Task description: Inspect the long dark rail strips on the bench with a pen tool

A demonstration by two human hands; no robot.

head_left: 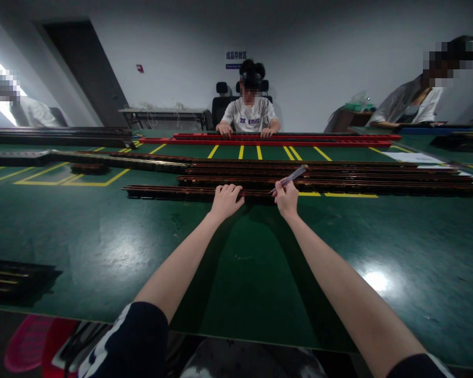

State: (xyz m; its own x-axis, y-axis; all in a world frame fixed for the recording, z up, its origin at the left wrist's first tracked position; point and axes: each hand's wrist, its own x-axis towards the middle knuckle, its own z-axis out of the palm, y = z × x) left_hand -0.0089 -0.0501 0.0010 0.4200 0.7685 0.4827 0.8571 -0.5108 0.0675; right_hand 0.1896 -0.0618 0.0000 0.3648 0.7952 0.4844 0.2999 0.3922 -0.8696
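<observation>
A long dark strip with thin coppery lines [165,192] lies crosswise on the green table in front of me. My left hand [226,200] grips it near its middle, fingers bent over the top and thumb at the near side. My right hand [287,199] is closed around a slim tool with a clear handle [295,175]. The handle points up and to the right, while a thin tip reaches down to the left at the strip. Whether the tip touches the strip, I cannot tell.
Several similar dark strips [323,176] lie just beyond. More dark pieces [16,278] sit at the near left. Across the green table [114,247], a co-worker [249,113] has both hands on red bars [205,138]. Other people are at the far left and right.
</observation>
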